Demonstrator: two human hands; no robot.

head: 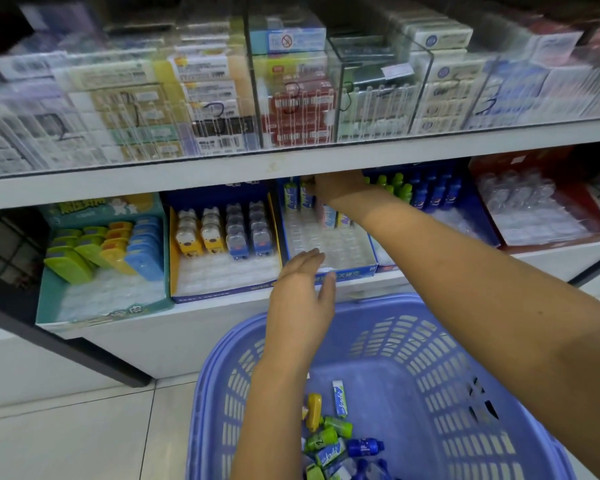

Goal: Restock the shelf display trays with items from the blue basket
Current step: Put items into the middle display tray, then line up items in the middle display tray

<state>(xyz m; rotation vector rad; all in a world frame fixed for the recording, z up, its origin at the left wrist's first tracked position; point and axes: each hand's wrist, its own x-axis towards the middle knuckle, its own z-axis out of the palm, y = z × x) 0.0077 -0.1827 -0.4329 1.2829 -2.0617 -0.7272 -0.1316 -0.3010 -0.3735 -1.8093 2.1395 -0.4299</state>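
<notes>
Sloping dimpled plastic tray, slotted basket

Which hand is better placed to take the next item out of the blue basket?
Probably the left hand. It is open and empty at the front edge of the display tray, just above the blue basket. The right hand is deep at that tray's back, under the upper shelf.

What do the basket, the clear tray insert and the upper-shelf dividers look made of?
Basket: moulded plastic, matte blue, with slotted walls. Tray insert: thin clear formed plastic, probably; glossy pockets catch light. Dividers: clear acrylic or glass, cannot tell which; goods show through, edges look dark.
</notes>
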